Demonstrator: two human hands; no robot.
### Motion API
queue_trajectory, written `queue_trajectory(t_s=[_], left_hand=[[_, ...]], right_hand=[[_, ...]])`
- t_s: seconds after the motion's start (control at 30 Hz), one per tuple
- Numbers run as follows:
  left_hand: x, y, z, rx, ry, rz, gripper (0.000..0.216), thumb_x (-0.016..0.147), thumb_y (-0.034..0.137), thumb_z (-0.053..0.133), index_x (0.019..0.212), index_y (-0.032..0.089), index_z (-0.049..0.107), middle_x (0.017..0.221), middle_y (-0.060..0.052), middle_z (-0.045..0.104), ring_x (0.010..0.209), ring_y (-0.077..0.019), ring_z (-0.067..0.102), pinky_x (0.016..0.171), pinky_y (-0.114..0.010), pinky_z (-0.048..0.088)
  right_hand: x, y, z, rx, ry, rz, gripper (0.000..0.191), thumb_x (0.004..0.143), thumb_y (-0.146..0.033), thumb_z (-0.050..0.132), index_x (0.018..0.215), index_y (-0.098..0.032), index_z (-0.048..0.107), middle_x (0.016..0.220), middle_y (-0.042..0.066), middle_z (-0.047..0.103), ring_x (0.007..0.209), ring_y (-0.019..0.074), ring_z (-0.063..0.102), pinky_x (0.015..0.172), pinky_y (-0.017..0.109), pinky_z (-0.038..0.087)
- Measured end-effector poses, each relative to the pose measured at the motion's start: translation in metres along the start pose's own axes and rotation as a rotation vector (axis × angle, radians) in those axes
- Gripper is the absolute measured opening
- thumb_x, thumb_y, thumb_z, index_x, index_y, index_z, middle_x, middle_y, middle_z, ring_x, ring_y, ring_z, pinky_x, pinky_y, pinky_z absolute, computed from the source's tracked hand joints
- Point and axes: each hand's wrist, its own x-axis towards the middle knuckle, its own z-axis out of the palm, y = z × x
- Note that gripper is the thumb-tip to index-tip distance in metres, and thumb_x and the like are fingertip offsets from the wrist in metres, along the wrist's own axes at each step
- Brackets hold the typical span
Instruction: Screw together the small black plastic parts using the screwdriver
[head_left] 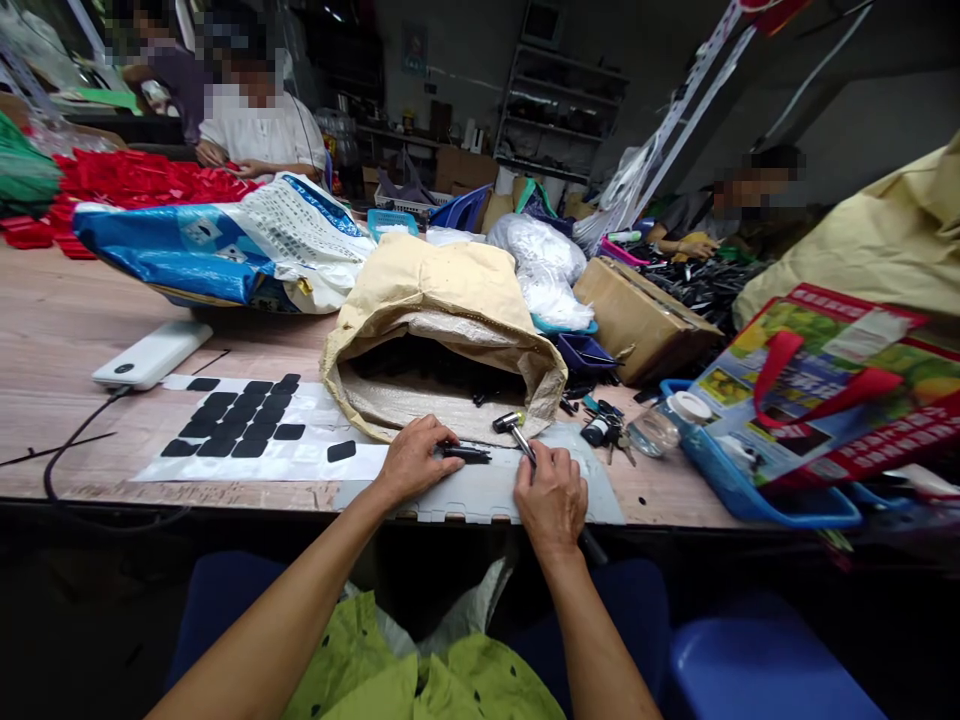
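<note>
Left hand: fingers (424, 432) of the left hand (409, 462) pinched on some black parts (466, 455), which sit on the grey board (450, 508) at the bench (45, 310) edge
Right hand: right hand (553, 495) wrapped round a small hammer (517, 432), head just above the board
Writing: print on the blue-and-white bag (202, 250) and red-trimmed shopper (817, 400), too blurry for me, sorry
Tan sack: tan sack (442, 275) gaping this way, dark bits inside
Blue tray: shopper's sitting in the blue tray (739, 492), clear jar (654, 432) beside it
</note>
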Motion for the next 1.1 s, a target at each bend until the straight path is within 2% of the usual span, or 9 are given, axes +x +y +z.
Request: queue_trajectory(t_s=[0.13,0.23,0.37,0.5,0.63,0.77,1.1], left_hand=[[-0.001,0.0,0.0,-0.026,0.019,0.002,0.019,0.079,0.033,0.078,0.095,0.023,0.074,0.091,-0.002,0.065,0.093,-0.0218,0.059,0.085,-0.034,0.045],[0.0,-0.001,0.0,-0.03,0.027,-0.002,0.016,0.079,0.032,0.078,0.092,0.024,0.074,0.09,-0.002,0.066,0.093,-0.0216,0.059,0.084,-0.034,0.045],[0.0,-0.002,0.001,-0.034,0.037,0.002,0.016,0.079,0.033,0.079,0.092,0.024,0.075,0.089,-0.002,0.065,0.092,-0.0213,0.059,0.083,-0.033,0.045],[0.0,-0.002,0.002,-0.035,0.039,-0.007,0.016,0.079,0.032,0.079,0.092,0.025,0.076,0.09,-0.002,0.065,0.093,-0.0212,0.059,0.084,-0.033,0.045],[0.0,-0.003,0.002,-0.043,0.038,-0.014,0.013,0.078,0.032,0.079,0.087,0.023,0.074,0.088,-0.001,0.064,0.091,-0.0205,0.058,0.083,-0.032,0.044],[0.001,-0.004,0.003,-0.049,0.048,-0.017,0.013,0.078,0.032,0.08,0.082,0.023,0.072,0.086,-0.001,0.064,0.089,-0.0203,0.057,0.082,-0.032,0.043],[-0.001,-0.001,0.002,-0.043,0.066,-0.011,0.011,0.078,0.029,0.078,0.085,0.023,0.073,0.085,-0.001,0.065,0.09,-0.0211,0.058,0.08,-0.033,0.043]], right_hand=[[0.008,0.005,0.0,0.083,-0.065,0.029,0.023,0.097,-0.024,0.054,0.114,-0.022,0.069,0.1,0.007,0.063,0.092,0.0225,0.053,0.076,0.033,0.035],[0.007,0.006,-0.002,0.282,-0.038,0.03,0.027,0.098,-0.024,0.047,0.114,-0.019,0.068,0.103,0.009,0.065,0.095,0.0224,0.057,0.081,0.032,0.041],[-0.004,-0.003,-0.011,0.623,-0.057,-0.069,0.032,0.102,-0.028,0.041,0.118,-0.018,0.066,0.107,0.01,0.067,0.101,0.0214,0.062,0.09,0.032,0.048],[-0.018,-0.018,-0.023,0.786,-0.146,-0.177,0.034,0.103,-0.027,0.042,0.127,-0.019,0.064,0.117,0.01,0.068,0.109,0.0194,0.063,0.098,0.031,0.05],[-0.03,-0.029,-0.029,0.731,-0.167,-0.251,0.04,0.104,-0.024,0.038,0.137,-0.022,0.061,0.107,0.008,0.067,0.099,0.0178,0.064,0.091,0.028,0.052],[-0.037,-0.033,-0.028,0.604,-0.157,-0.26,0.044,0.105,-0.022,0.036,0.143,-0.026,0.059,0.095,0.006,0.062,0.088,0.0169,0.063,0.084,0.025,0.052],[-0.034,-0.024,-0.028,0.582,-0.098,-0.207,0.043,0.104,-0.023,0.037,0.14,-0.024,0.062,0.094,0.006,0.061,0.089,0.0175,0.062,0.084,0.026,0.051]])
